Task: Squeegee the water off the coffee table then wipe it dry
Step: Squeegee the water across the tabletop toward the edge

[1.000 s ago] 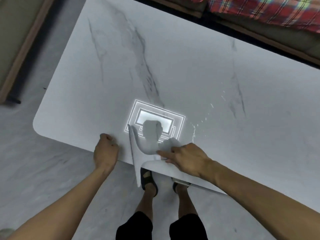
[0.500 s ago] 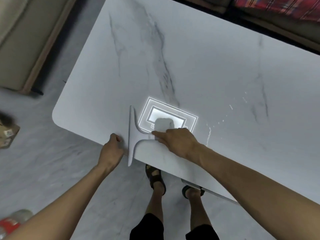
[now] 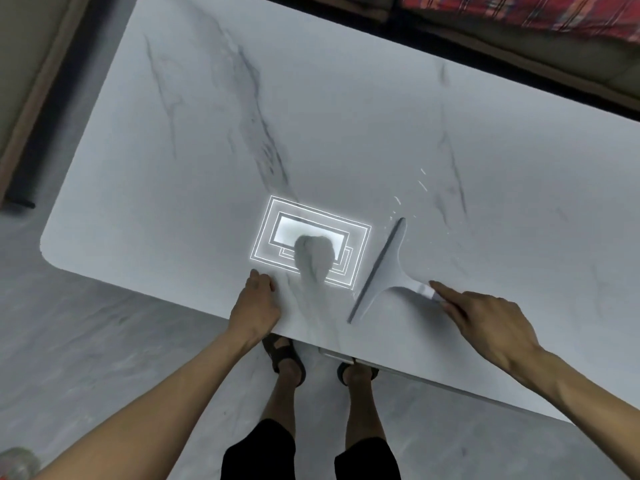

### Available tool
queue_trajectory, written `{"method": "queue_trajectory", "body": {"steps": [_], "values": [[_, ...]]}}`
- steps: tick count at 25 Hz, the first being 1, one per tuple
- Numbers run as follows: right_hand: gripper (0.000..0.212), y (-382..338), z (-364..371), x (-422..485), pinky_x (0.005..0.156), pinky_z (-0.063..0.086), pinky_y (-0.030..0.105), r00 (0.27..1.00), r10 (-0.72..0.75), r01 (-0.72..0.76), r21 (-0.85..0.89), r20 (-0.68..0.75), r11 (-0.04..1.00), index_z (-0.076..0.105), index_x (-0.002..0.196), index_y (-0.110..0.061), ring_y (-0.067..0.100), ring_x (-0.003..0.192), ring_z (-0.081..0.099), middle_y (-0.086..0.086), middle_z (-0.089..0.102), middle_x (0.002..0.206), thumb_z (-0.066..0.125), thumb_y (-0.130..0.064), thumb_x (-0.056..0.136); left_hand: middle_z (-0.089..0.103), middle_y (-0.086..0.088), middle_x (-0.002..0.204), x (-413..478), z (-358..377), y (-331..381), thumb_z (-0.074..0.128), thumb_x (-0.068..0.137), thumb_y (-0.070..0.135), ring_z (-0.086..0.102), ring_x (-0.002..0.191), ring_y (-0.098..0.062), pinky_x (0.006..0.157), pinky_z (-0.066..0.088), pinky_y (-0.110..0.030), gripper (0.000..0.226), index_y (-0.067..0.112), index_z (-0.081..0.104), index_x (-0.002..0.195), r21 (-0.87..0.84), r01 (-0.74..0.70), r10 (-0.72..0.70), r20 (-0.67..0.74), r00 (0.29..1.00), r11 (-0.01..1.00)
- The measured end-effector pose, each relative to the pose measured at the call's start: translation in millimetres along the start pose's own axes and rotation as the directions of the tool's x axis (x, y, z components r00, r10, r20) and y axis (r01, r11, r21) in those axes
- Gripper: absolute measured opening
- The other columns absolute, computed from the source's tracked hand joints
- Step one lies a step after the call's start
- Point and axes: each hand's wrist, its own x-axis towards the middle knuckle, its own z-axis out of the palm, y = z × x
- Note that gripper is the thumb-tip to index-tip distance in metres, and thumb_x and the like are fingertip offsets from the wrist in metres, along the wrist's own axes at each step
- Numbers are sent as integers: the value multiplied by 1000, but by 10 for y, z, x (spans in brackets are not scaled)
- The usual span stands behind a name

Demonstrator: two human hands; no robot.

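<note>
A white squeegee lies blade-down on the white marble coffee table, near its front edge. My right hand grips the squeegee's short handle at the right end. The blade runs diagonally, from upper right to lower left. Small water drops glint on the table just beyond the blade's far end. My left hand rests closed on the table's front edge, left of the squeegee, holding nothing. A ceiling light's reflection shines between the two hands. No cloth is in view.
My sandalled feet stand on grey floor under the front edge. A red plaid cover lies on a sofa behind the table. A beige sofa edge is at far left. A plastic bottle lies at bottom left.
My right hand has carried the squeegee from beside my left hand, at the front edge, to the right, and the blade now sits diagonally. My left hand stayed on the edge.
</note>
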Motion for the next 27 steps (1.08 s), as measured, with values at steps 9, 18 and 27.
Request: {"method": "queue_trajectory", "body": {"steps": [9, 18, 27], "values": [[43, -1249, 455, 301, 58, 40, 32, 802, -564, 570, 32, 194, 821, 28, 145, -41, 28, 74, 60, 3, 60, 92, 35, -39, 102, 46, 13, 75, -65, 69, -112, 41, 85, 9, 47, 64, -5, 49, 32, -23, 20, 24, 38, 99, -109, 159, -173, -138, 975, 981], [41, 387, 227, 116, 62, 41, 28, 913, -380, 385, -7, 148, 923, 30, 139, -58, 18, 87, 65, -10, 63, 95, 24, -54, 98, 43, -13, 118, -165, 507, 298, 49, 74, -9, 52, 98, -31, 78, 51, -40, 34, 9, 45, 102, 36, -11, 12, -23, 1000, 999], [46, 1107, -121, -212, 53, 31, 24, 962, -242, 251, -65, 125, 966, 38, 135, -59, 10, 71, 63, -17, 49, 73, 18, -58, 94, 16, -34, 151, -13, 696, 666, 39, 87, 8, 31, 133, -49, 98, 41, -48, 24, 6, 42, 110, 170, 76, -103, 156, 982, 983]]}}
